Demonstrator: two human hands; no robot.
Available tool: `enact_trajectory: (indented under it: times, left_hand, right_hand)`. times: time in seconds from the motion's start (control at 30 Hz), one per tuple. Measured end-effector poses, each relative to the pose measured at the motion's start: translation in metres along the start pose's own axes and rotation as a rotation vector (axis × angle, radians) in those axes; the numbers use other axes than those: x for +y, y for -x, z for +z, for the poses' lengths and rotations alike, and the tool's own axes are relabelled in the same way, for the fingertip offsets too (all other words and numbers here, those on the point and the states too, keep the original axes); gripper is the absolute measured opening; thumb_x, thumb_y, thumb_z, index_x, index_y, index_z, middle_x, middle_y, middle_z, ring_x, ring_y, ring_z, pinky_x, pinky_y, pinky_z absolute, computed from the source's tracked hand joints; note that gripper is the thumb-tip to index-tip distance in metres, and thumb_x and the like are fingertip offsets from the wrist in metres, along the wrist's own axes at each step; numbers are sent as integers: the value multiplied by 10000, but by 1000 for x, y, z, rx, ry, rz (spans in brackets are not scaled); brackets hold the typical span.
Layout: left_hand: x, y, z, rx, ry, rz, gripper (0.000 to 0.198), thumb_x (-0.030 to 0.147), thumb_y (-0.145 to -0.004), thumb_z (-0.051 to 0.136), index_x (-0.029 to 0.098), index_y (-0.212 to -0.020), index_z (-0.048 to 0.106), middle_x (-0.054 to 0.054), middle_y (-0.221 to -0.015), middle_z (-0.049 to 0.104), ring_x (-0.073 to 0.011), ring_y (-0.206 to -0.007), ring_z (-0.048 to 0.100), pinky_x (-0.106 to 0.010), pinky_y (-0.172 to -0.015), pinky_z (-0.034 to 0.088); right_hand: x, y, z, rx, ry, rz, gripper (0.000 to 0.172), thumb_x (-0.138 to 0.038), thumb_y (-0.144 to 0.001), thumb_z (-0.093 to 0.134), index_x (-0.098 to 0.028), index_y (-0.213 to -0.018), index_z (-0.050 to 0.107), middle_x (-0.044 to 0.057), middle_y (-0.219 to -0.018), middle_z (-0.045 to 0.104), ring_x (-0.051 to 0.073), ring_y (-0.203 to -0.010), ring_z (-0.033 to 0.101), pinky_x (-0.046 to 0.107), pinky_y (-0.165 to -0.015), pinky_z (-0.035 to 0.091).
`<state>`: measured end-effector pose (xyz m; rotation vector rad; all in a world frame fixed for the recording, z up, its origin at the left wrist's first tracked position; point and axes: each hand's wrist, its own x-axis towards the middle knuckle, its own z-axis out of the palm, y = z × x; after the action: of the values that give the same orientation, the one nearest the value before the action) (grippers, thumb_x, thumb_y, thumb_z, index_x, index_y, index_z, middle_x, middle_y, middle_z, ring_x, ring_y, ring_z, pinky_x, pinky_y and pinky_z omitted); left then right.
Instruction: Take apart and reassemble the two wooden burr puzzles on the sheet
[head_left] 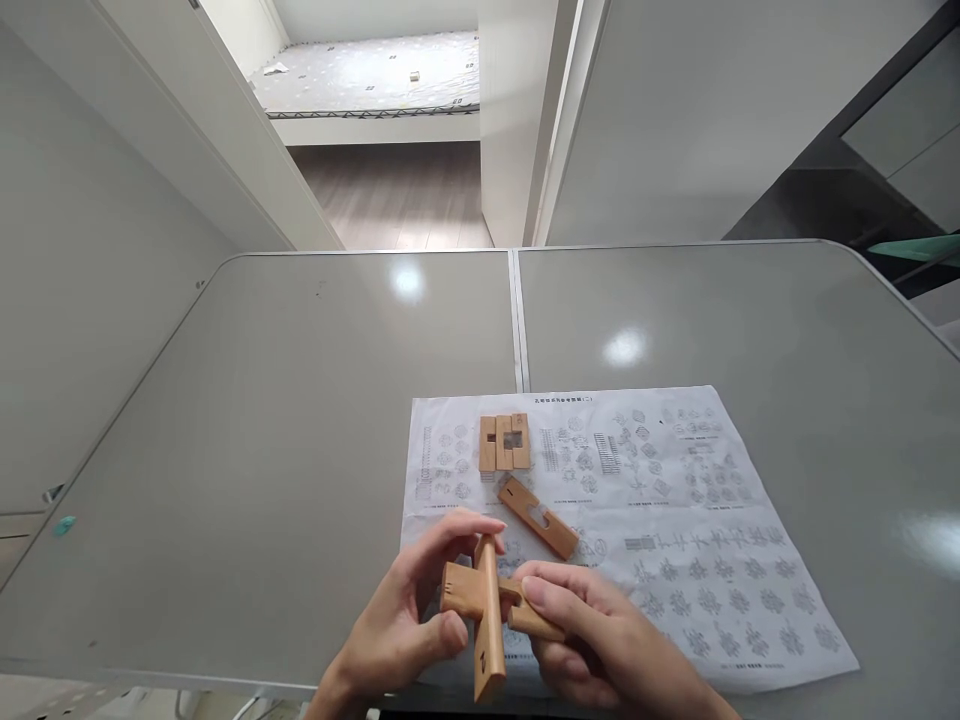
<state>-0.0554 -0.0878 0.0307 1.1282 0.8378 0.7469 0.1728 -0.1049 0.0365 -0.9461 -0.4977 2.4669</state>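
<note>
Near the table's front edge, my left hand (pixel 409 615) grips an upright wooden puzzle piece (pixel 489 630), its fingers on the far end and the thumb at the side. A second notched piece (pixel 463 590) passes crosswise through the upright one. On its right side, my right hand (pixel 589 640) pinches the notched end of the crossing piece between thumb and fingers. Beyond the hands, a loose notched piece (pixel 538 517) lies slantwise on the printed sheet (pixel 705 590). Above it, several more wooden pieces (pixel 504 442) lie side by side.
The sheet carries small puzzle diagrams and lies on a grey folding table (pixel 300 420) with a metal seam (pixel 517 320). A small green object (pixel 64 525) sits near the left edge. Past the table are a doorway and a bed (pixel 367 75).
</note>
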Motion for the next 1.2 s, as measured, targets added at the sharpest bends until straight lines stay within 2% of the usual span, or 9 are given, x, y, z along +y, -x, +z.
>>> enact_trajectory:
  times: [0.1, 0.2, 0.33, 0.43, 0.57, 0.7, 0.87, 1.1, 1.2]
  left_hand:
    - [2, -3, 4, 9, -12, 11, 663, 799, -847, 727, 222, -1174, 719, -59, -1035, 552, -192, -855, 498, -274, -760, 425]
    - [1, -5, 11, 62, -48, 25, 613, 793, -854, 725, 198, -988, 664, -35, -961, 518, -157, -771, 447, -261, -695, 383]
    - [-5, -7, 19, 152, -12, -7, 600, 765, -989, 553, 184, -838, 565, -5, -812, 456, -140, -691, 416, -270, -653, 366]
    - [-10, -9, 21, 274, 88, -61, 631, 789, -1003, 488, 187, -821, 539, 36, -717, 362, -107, -594, 308, -257, -569, 288]
    - [-12, -12, 21, 402, 188, -115, 653, 809, -967, 541, 171, -831, 569, 50, -731, 339, -78, -565, 195, -252, -521, 202]
    - [-11, -11, 19, 443, 216, -176, 650, 815, -974, 517, 174, -890, 585, 91, -669, 210, -88, -567, 146, -252, -530, 159]
    - [-9, -10, 18, 420, 226, -234, 646, 823, -975, 501, 181, -937, 572, 105, -633, 195, -87, -552, 128, -255, -533, 145]
    - [-1, -11, 22, 446, 224, -230, 632, 810, -979, 518, 183, -923, 567, 107, -633, 183, -88, -563, 123, -255, -544, 133]
    - [0, -11, 21, 450, 222, -228, 633, 811, -976, 523, 182, -914, 571, 106, -635, 184, -87, -559, 121, -250, -534, 132]
  right_hand:
    - [4, -3, 1, -19, -47, 27, 576, -721, -889, 766, -201, -891, 517, -123, -554, 400, 10, -393, 186, 183, -383, 142]
    - [9, -5, 1, -37, -31, 18, 570, -731, -905, 738, -205, -893, 515, -113, -574, 438, 12, -372, 220, 183, -371, 162]
    - [11, -3, 4, 18, 159, -43, 594, -776, -1008, 537, -185, -957, 582, -66, -616, 509, 45, -393, 348, 201, -399, 238]
    - [9, 0, 3, 259, 494, -230, 547, -704, -1072, 482, -186, -1030, 649, -36, -631, 533, 106, -503, 466, 239, -500, 357]
    - [7, 0, -9, 691, 1011, -567, 284, -491, -1084, 585, -231, -1048, 693, 32, -818, 649, 187, -696, 604, 307, -674, 488]
    - [9, -3, -25, 826, 1276, -681, 186, -386, -1074, 584, -255, -1173, 672, 89, -1089, 681, 257, -905, 704, 356, -765, 571]
    - [11, -7, -32, 847, 1390, -678, 128, -351, -1057, 608, -262, -1137, 654, 98, -1098, 659, 291, -967, 696, 386, -775, 598]
    - [8, -6, -29, 792, 1365, -713, 76, -312, -1065, 610, -259, -1079, 663, 86, -1044, 715, 287, -935, 698, 397, -805, 578]
    - [7, -4, -28, 751, 1289, -722, 111, -290, -1088, 577, -260, -1040, 672, 72, -1008, 737, 266, -898, 712, 377, -799, 566]
